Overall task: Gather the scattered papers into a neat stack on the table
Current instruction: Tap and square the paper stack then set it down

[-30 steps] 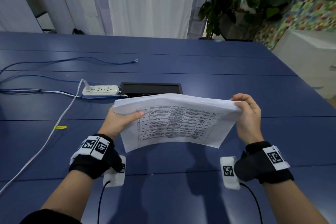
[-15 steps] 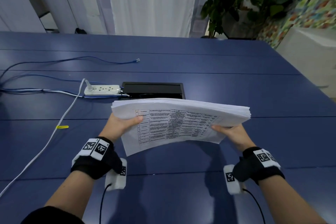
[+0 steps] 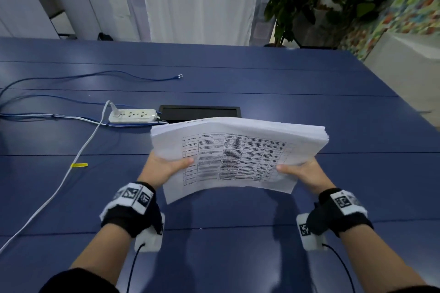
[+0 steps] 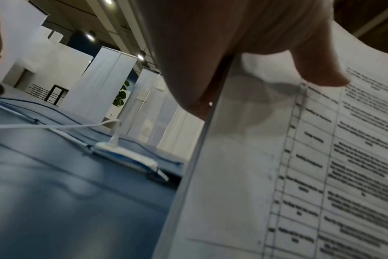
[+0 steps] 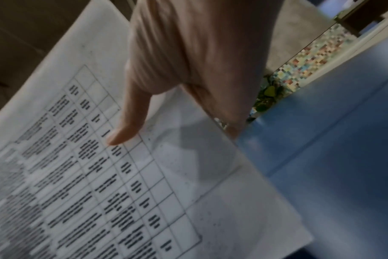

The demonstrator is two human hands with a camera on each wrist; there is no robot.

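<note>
Both hands grip the stack of papers (image 3: 238, 150) off the blue table (image 3: 285, 93): left hand (image 3: 164, 166) at its left edge, right hand (image 3: 304, 171) at its right, thumbs on the top sheet, fingers curled under. Wrist views show each thumb on the printed grid. Head view only: power strip (image 3: 132, 115), cables, black hatch (image 3: 198, 112), curtain, plant.
</note>
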